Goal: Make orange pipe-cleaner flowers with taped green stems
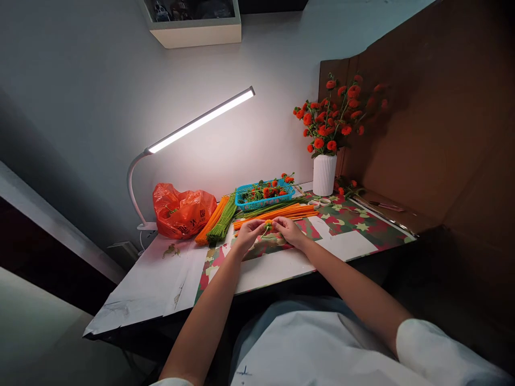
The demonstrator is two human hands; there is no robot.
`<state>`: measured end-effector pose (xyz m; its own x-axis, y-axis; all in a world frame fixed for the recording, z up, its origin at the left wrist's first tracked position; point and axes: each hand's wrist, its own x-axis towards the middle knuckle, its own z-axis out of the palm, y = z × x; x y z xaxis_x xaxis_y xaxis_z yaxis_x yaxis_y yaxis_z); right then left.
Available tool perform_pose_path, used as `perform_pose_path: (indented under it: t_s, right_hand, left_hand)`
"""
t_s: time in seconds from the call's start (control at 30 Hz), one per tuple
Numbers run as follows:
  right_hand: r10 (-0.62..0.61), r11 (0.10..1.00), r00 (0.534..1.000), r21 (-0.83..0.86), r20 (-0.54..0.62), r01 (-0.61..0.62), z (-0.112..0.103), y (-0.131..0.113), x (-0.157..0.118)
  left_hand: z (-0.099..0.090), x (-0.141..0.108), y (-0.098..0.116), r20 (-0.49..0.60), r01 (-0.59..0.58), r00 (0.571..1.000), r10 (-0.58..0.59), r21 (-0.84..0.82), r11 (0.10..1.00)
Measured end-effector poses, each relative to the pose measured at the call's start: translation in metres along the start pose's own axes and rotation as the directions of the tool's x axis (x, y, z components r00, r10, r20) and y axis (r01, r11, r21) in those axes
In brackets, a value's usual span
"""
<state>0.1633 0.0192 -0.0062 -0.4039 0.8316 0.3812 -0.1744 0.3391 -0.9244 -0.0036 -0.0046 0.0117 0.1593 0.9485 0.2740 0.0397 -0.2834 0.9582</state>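
Near the front of a desk [148,289], seen from the head camera, two bare hands meet over a small orange flower [269,222] with green beneath its head. The left hand [250,231] pinches it from one side and the right hand [288,230] from the other; each grip is closed, thumb and fingers together at the flower. It is held above the camouflage-patterned covering, just in front of loose orange stems [298,211]. Behind these, a blue basket [261,203] carries more flowers; bundled green stems [223,220] lie to its left, beside a red plastic bag [183,212]. At the back right stands a white vase [324,176] of orange blooms, and a lit lamp [201,122] leans over from the left.

As a judgement, squeezing too hard could flatten the flower, and uneven pulling between the hands could loosen its green part. A slip might drop it among the orange stems, where its colour would blend in.

The fingertips cover much of the flower, so its exact join cannot be made out. The bag's contents are mostly hidden, and an overhead shelf [197,36] is cut off by the top edge.
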Motion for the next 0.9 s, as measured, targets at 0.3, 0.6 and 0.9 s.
perform_pose_path:
  t_s: [0.3, 0.6, 0.9]
  right_hand:
    - [-0.031, 0.997, 0.995, -0.077, -0.096, 0.024, -0.0002, 0.0009, 0.0000]
    - [-0.020, 0.996, 0.994, -0.089, -0.104, 0.011, -0.0024, 0.0068, 0.0018]
    - [0.131, 0.973, 0.989, 0.197, -0.062, -0.117, -0.0002, -0.0001, 0.0029]
  left_hand:
    - [-0.0011, -0.0004, 0.0001, -0.021, -0.017, 1.000, 0.019, 0.082, 0.997]
    - [0.0011, 0.0006, -0.0043, -0.005, -0.094, 0.995, 0.096, 0.149, 0.984]
    - [0.0028, -0.0002, 0.0007, -0.020, -0.018, 1.000, 0.017, -0.068, 0.997]
